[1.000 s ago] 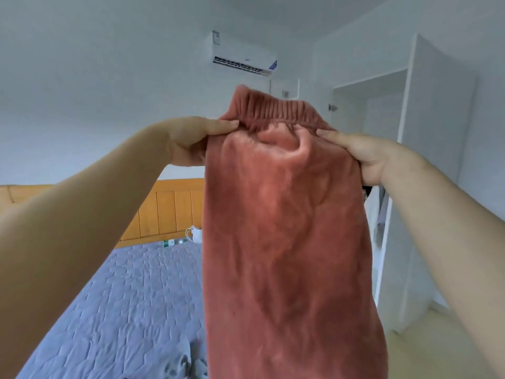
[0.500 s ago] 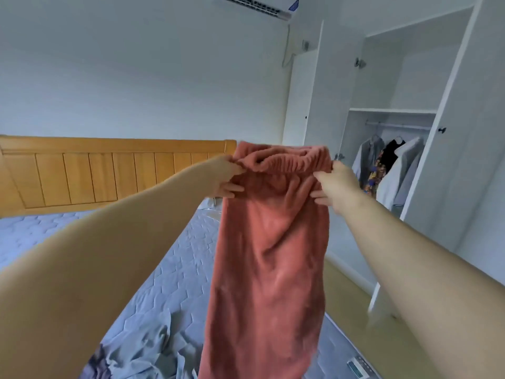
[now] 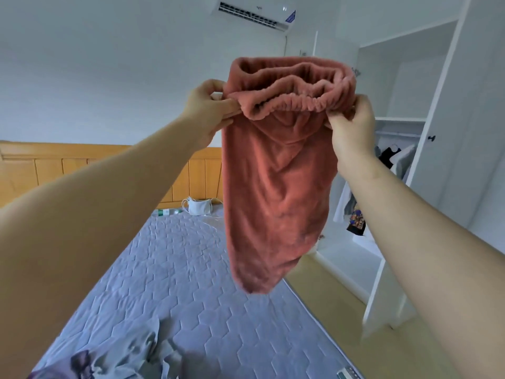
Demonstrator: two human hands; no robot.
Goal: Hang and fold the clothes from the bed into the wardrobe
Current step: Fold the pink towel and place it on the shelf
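Both hands hold a rust-red fleece garment (image 3: 273,181) up in the air above the bed (image 3: 175,272), its elastic waistband stretched between them. The left hand (image 3: 210,110) pinches the waistband's left end, its fingers (image 3: 228,106) curled round the gathered edge; the right hand (image 3: 352,124) grips the right end, fingers tucked into the fabric. The rest hangs down, tapering to a point. Grey clothes (image 3: 131,354) lie crumpled on the bed below. The open wardrobe (image 3: 404,86) stands at right with garments hanging inside.
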